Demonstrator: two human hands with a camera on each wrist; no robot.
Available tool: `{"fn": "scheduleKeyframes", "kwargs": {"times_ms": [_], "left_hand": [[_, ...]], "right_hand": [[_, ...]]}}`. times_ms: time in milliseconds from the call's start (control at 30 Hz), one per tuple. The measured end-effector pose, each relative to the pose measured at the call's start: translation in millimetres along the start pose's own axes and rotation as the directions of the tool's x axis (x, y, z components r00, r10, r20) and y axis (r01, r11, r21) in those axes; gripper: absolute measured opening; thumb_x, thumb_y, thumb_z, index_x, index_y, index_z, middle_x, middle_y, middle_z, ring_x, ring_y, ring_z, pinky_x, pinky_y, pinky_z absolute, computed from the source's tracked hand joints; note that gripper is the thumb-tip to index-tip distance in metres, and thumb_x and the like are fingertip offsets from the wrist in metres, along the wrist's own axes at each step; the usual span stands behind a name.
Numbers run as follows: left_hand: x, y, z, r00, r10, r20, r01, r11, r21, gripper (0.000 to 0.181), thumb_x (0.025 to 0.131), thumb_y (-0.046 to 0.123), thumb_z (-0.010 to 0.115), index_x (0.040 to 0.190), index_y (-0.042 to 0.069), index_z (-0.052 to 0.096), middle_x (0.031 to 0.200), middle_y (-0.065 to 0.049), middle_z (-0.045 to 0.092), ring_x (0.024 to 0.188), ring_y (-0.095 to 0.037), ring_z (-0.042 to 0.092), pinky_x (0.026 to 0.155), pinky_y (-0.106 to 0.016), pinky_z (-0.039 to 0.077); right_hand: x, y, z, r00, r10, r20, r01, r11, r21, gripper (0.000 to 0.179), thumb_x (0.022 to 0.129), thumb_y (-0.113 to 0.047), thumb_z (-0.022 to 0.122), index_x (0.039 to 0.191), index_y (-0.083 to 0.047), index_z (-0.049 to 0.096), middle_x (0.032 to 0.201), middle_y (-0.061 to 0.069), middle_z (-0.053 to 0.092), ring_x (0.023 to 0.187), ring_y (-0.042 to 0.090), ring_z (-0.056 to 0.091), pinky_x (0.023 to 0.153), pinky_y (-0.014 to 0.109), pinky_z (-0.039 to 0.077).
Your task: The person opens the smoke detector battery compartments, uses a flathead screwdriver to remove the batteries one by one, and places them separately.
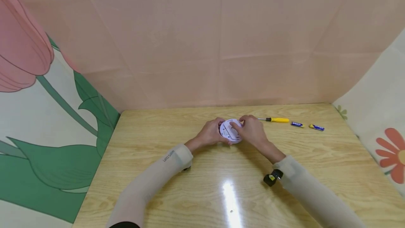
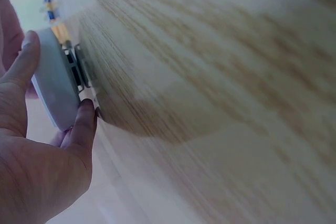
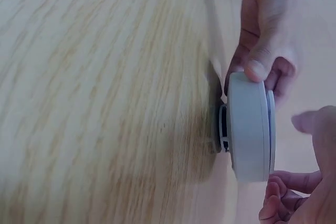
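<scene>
A round white smoke detector (image 1: 226, 129) is held low over the wooden table, its printed flat back facing up. My left hand (image 1: 210, 132) grips its left edge, the thumb on the upper rim and fingers underneath in the left wrist view. The right hand (image 1: 254, 131) is at the opposite edge, curled fingertips at the rim and the thumb reaching over the back. From the right wrist, a thin back plate (image 3: 272, 129) shows a narrow gap from the thick white body (image 3: 249, 129). Dark vents (image 3: 224, 127) face the tabletop.
Right of the hands lies a screwdriver (image 1: 280, 120) with a yellow handle, its tip behind the right hand. Two blue and yellow batteries (image 1: 297, 124) lie farther right. A pink cloth backdrop (image 1: 177, 62) rises behind the table (image 1: 152, 126), with flower-printed cloth at both sides.
</scene>
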State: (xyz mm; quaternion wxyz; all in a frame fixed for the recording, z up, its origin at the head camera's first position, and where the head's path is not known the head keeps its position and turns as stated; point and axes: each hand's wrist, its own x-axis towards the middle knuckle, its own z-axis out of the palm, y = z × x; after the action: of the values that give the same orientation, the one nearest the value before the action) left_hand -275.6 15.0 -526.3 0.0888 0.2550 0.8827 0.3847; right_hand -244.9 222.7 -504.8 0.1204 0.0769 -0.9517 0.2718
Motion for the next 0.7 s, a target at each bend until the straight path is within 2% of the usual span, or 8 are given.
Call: {"fn": "scheduleKeyframes", "kwargs": {"times_ms": [100,200,333,400,533,600,700], "left_hand": [[0.1,0.0,-0.4,1.000,-0.003,0.002,0.003,1.000,-0.019,0.092,0.067,0.032,0.104,0.142,0.006,0.057,0.132,-0.008,0.070,0.115,-0.015,0.065,0.098,-0.024,0.052],[0.3,0.0,-1.3,1.000,-0.007,0.008,0.007,0.999,-0.037,0.092,0.067,0.031,0.104,0.142,0.005,0.057,0.134,-0.009,0.069,0.119,-0.016,0.065,0.103,-0.024,0.051],[0.5,1.6,-2.2,1.000,-0.017,0.020,0.018,0.999,-0.051,0.094,0.067,0.031,0.104,0.144,0.005,0.056,0.137,-0.010,0.068,0.124,-0.018,0.064,0.107,-0.027,0.050],[0.4,2.3,-2.9,0.999,-0.023,0.026,0.024,0.997,-0.069,0.095,0.068,0.030,0.103,0.145,0.004,0.055,0.138,-0.012,0.068,0.125,-0.020,0.064,0.108,-0.028,0.050],[0.4,2.1,-3.1,0.999,-0.040,0.030,0.044,0.989,-0.139,0.090,0.072,0.029,0.101,0.146,0.003,0.056,0.138,-0.013,0.069,0.125,-0.021,0.066,0.107,-0.028,0.052],[0.3,2.2,-3.4,0.997,-0.069,0.031,0.073,0.982,-0.175,0.086,0.076,0.031,0.098,0.146,0.003,0.057,0.137,-0.012,0.069,0.124,-0.021,0.067,0.105,-0.028,0.053],[1.4,2.9,-4.5,0.990,-0.136,0.029,0.139,0.956,-0.259,0.076,0.086,0.035,0.091,0.146,0.004,0.058,0.136,-0.012,0.070,0.124,-0.022,0.068,0.104,-0.028,0.055]], "right_hand": [[-0.3,8.4,-2.1,0.997,0.066,0.031,-0.068,0.995,0.069,0.050,0.101,-0.040,0.071,0.110,0.009,0.074,0.094,0.023,0.072,0.080,0.032,0.067,0.067,0.044,0.056],[-1.0,18.8,-4.1,0.986,0.126,0.105,-0.138,0.983,0.117,0.051,0.105,-0.041,0.065,0.116,0.009,0.073,0.101,0.023,0.075,0.086,0.031,0.069,0.072,0.040,0.056],[-4.1,28.8,-8.9,0.947,0.202,0.250,-0.257,0.942,0.214,0.057,0.108,-0.045,0.060,0.124,0.008,0.071,0.099,0.018,0.077,0.085,0.026,0.071,0.071,0.032,0.056],[-5.8,31.4,-11.4,0.920,0.225,0.322,-0.322,0.901,0.291,0.058,0.108,-0.043,0.059,0.128,0.011,0.068,0.100,0.018,0.077,0.085,0.025,0.073,0.071,0.031,0.060],[-9.0,34.2,-14.8,0.879,0.237,0.413,-0.421,0.791,0.443,0.056,0.109,-0.036,0.059,0.132,0.016,0.063,0.105,0.020,0.076,0.089,0.024,0.075,0.076,0.033,0.065],[-10.4,34.8,-15.7,0.862,0.229,0.452,-0.459,0.730,0.506,0.054,0.110,-0.032,0.059,0.134,0.017,0.060,0.106,0.021,0.076,0.091,0.023,0.075,0.080,0.035,0.065],[-12.3,36.3,-16.6,0.832,0.209,0.514,-0.512,0.646,0.566,0.055,0.110,-0.030,0.058,0.139,0.017,0.055,0.105,0.018,0.075,0.090,0.020,0.074,0.084,0.036,0.065]]}}
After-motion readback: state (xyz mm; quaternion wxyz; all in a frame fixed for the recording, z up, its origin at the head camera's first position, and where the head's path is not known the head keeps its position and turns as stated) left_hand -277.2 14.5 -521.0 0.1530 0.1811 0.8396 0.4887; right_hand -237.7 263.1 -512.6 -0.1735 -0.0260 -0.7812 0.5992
